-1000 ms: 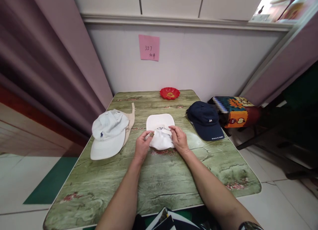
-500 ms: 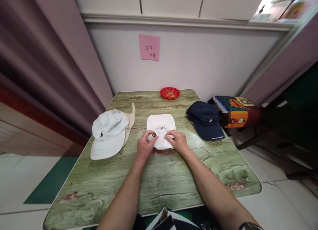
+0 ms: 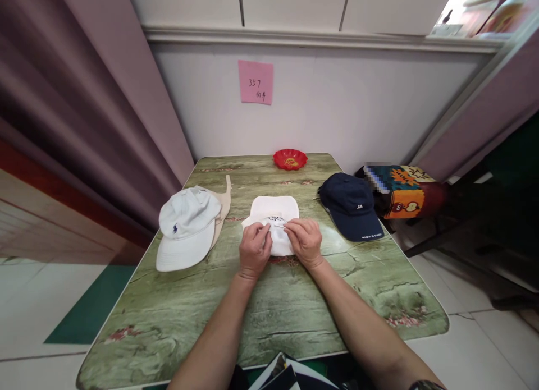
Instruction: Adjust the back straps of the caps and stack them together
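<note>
Since a moment ago both hands have drawn closer together over the crown of the white cap (image 3: pixel 274 221). The green wood-grain table (image 3: pixel 261 300) stands against a pale wall bearing a pink note (image 3: pixel 255 82), a curtain (image 3: pixel 63 98) at left. From the left lie a light cap (image 3: pixel 185 224), then the white cap mid-table, brim pointing away toward the wall, long axis front to back. The left hand (image 3: pixel 254 251) and right hand (image 3: pixel 306 241) pinch its fabric. A navy cap (image 3: pixel 351 210) lies right.
</note>
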The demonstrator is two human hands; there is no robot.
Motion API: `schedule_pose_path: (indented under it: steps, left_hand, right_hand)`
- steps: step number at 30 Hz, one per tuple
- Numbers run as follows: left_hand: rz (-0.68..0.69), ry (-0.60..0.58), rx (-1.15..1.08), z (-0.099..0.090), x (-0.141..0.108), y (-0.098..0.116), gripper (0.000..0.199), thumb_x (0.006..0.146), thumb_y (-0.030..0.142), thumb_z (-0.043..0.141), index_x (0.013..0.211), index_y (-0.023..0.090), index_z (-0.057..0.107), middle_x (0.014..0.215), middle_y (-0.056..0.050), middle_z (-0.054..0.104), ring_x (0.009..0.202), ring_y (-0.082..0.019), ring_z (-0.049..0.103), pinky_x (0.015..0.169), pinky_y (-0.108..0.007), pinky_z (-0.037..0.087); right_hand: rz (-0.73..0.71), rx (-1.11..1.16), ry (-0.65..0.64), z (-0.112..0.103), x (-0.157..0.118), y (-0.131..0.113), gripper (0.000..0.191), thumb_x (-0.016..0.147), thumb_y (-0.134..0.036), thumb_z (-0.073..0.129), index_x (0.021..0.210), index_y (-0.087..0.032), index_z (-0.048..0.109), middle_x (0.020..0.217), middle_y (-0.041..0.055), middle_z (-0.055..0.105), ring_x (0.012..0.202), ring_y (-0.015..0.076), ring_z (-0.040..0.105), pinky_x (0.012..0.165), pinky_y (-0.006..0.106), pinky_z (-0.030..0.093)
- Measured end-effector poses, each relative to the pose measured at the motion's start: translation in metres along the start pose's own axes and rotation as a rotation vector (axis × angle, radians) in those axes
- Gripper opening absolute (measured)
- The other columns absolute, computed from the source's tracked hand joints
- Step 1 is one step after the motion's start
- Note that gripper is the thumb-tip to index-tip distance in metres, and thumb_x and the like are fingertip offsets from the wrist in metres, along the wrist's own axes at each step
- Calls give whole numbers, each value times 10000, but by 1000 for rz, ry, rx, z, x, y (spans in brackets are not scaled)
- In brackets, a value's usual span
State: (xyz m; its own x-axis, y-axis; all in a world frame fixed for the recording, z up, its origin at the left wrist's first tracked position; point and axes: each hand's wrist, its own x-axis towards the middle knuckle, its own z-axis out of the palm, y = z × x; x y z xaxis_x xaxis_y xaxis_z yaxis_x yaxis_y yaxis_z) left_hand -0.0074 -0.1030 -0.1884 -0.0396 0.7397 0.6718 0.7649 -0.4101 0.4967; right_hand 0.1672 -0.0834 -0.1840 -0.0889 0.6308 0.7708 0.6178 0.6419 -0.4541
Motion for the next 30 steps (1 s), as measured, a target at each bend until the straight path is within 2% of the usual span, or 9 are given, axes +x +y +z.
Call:
schedule_pose_path:
  steps: [3,7,9,11,14,17,24,30]
  left_hand:
    - [-283,1,-256,5,-2,1,197,824,252,604,946,203,750,910,-76,675,818,-192,638,781,-312,512]
    - [-715,36,-656,9,-1,-2,174,703,309,712,795,162,692,727,-13,677,630,-149,621,633,-268,503]
    - [-870,53,-825,8,2,-3,234,633,317,770,763,151,668,669,15,661,567,-125,604,601,-252,496]
    - [-962,53,-957,6,4,-4,284,573,310,818,742,142,662,678,19,670,567,-114,615,630,-255,517]
    - [-1015,16,-1070,3,6,-5,314,538,295,853,743,134,678,712,2,697,606,-118,646,679,-269,546]
    - [-1013,-13,-1092,1,7,-5,306,560,303,854,757,130,697,720,-14,710,618,-126,659,675,-272,556]
    - [-999,-31,-1060,1,6,-3,304,589,327,847,785,129,722,710,-25,714,614,-138,664,650,-282,570]
    - [-990,-33,-1032,0,6,-1,313,585,341,846,787,133,728,723,-25,713,623,-144,666,651,-292,577]
  right_hand:
    - [111,143,-85,4,-3,-8,252,981,-286,450,989,-226,695,922,72,724,831,185,671,786,320,501]
    - [372,341,-125,13,-5,-16,252,963,-298,428,1013,-203,657,640,-3,632,616,157,623,690,279,511]
    - [471,419,-143,17,-4,-17,249,946,-320,458,1027,-195,658,581,-23,599,617,160,631,674,265,511]
    - [538,464,-165,19,-3,-16,265,930,-340,486,1046,-190,671,593,-20,618,596,159,629,657,261,512]
    - [578,453,-171,20,-3,-15,276,888,-366,560,1054,-192,696,740,12,707,588,158,627,670,278,520]
    - [547,400,-171,21,-4,-16,261,850,-385,620,992,-193,726,862,38,744,696,182,663,738,292,521]
    - [534,309,-164,20,-3,-20,241,857,-417,605,862,-201,711,781,22,728,714,183,656,729,271,500]
    - [528,270,-204,19,-3,-20,243,871,-421,578,819,-204,674,728,4,696,607,152,607,633,245,467]
